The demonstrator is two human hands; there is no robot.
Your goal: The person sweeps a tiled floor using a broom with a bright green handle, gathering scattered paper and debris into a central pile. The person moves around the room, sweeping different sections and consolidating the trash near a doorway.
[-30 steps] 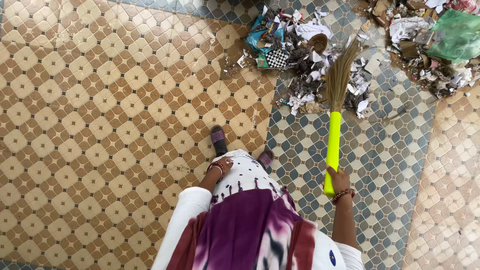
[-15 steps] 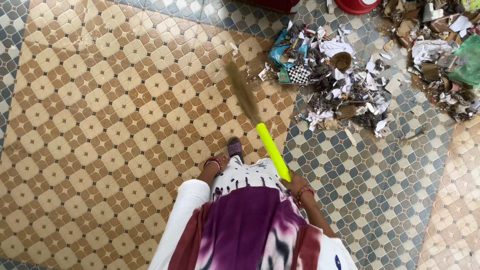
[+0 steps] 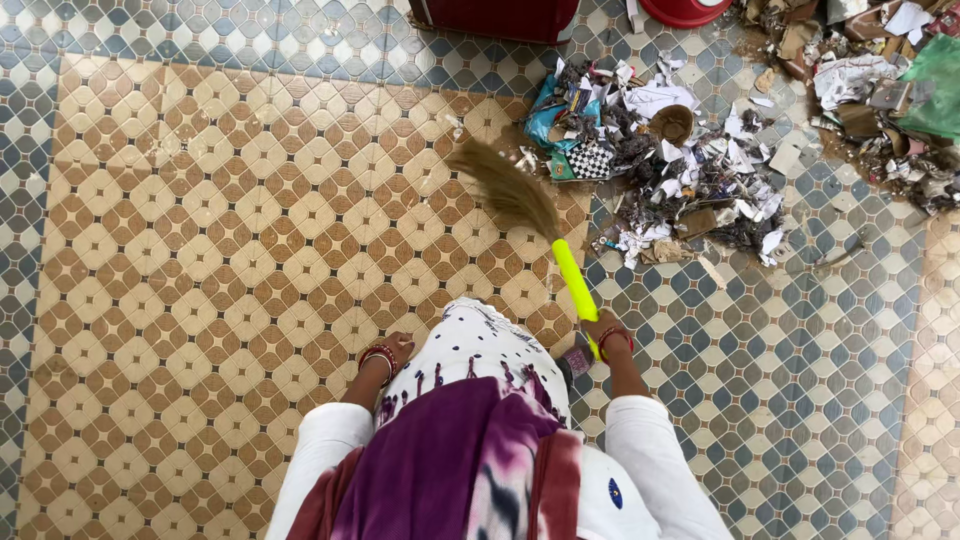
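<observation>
Sweeping low across the tiles, the broom (image 3: 540, 230) slants from the right hand (image 3: 604, 330) up and to the left, its dry straw-coloured bristles (image 3: 500, 185) fanned out on the brown-and-cream floor (image 3: 200, 250) just beside the near edge of the rubbish. The angle makes sense to me: the smooth, bright yellow plastic handle (image 3: 574, 283) is gripped at its bottom end, so the soft head can drag flat over the tiles. The right hand is closed round that handle, fingers wrapped tight, with beaded red bangles at the wrist. The left hand (image 3: 393, 350) holds nothing that I can see; it rests loosely curled against the white, purple-spotted cloth of the person's garment (image 3: 470, 345), perhaps keeping the fabric clear of the dust, though how far it is closed I cannot tell.

Beyond the bristles lies a rubbish heap (image 3: 660, 160): torn white paper, grey crumbly dirt, a crumpled blue wrapper, a small black-and-white chequered piece. A second heap (image 3: 880, 90) with a green bag sits well apart at the far right. At the top edge stand a dark red box-like thing (image 3: 500, 15) and a red round rim (image 3: 685, 10).
</observation>
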